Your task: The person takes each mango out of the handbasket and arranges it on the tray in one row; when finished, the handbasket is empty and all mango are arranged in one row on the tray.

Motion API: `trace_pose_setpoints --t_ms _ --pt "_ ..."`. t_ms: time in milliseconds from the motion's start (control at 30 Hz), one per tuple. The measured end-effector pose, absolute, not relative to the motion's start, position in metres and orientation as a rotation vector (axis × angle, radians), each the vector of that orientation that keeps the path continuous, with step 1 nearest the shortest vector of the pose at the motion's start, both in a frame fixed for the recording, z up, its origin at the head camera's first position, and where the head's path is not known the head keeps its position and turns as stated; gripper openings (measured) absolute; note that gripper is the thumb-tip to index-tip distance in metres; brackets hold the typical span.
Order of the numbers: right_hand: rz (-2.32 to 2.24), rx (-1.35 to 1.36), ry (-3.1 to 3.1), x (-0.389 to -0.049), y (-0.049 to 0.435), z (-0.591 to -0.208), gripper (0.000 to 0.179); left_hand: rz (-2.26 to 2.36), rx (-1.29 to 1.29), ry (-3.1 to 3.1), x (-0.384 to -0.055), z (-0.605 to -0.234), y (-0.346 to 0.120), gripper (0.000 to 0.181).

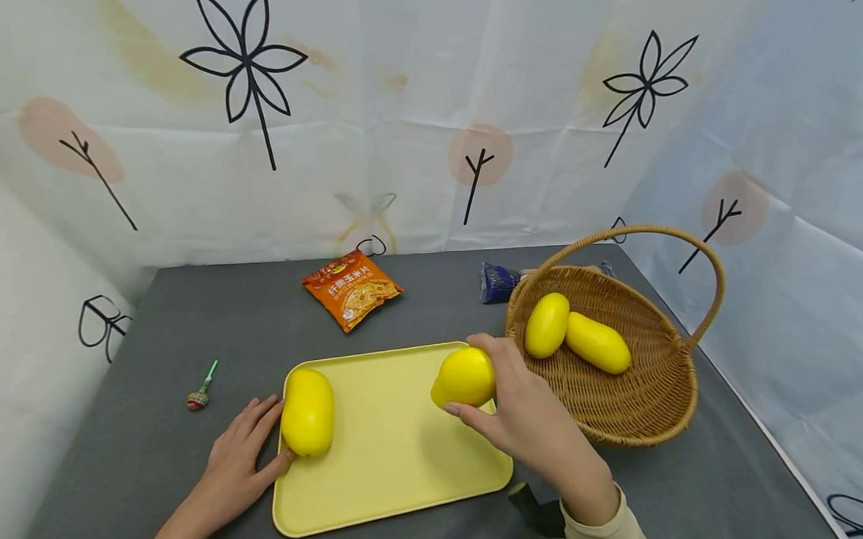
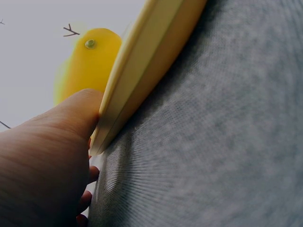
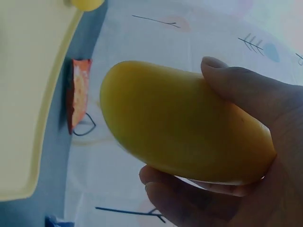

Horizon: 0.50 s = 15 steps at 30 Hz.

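Observation:
Above the right part of a yellow tray (image 1: 387, 437), my right hand (image 1: 532, 413) holds a yellow mango (image 1: 462, 377) between thumb and fingers. The right wrist view shows this mango (image 3: 182, 125) as long and smooth, with the thumb on one side and curled fingers on the other. My left hand (image 1: 238, 451) rests at the tray's left edge, fingers extended and thumb at the rim. Beside it, a second mango (image 1: 308, 412) lies on the tray along that edge. In the left wrist view, this mango (image 2: 92, 61) shows a small greenish stem spot.
Right of the tray, a wicker basket (image 1: 622, 409) with a tall handle holds two yellow mangoes (image 1: 597, 343). A dark blue packet (image 1: 498, 283) lies behind it. An orange snack bag (image 1: 352, 288) lies behind the tray, and a lollipop (image 1: 199, 399) to the left.

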State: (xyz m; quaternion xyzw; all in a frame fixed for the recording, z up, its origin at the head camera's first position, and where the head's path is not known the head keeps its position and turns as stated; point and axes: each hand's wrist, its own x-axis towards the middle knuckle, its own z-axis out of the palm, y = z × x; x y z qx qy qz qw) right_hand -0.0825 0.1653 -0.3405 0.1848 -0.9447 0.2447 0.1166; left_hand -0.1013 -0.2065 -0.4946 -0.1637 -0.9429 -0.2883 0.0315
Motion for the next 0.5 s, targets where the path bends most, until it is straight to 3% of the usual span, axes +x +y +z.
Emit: trace_pose_setpoints --t_ms 500 --pt "0.606 0.820 -2.764 -0.103 0.102 -0.381 0.077 -0.887 -0.496 -2.908 -0.101 -0.492 -0.205 0.069"
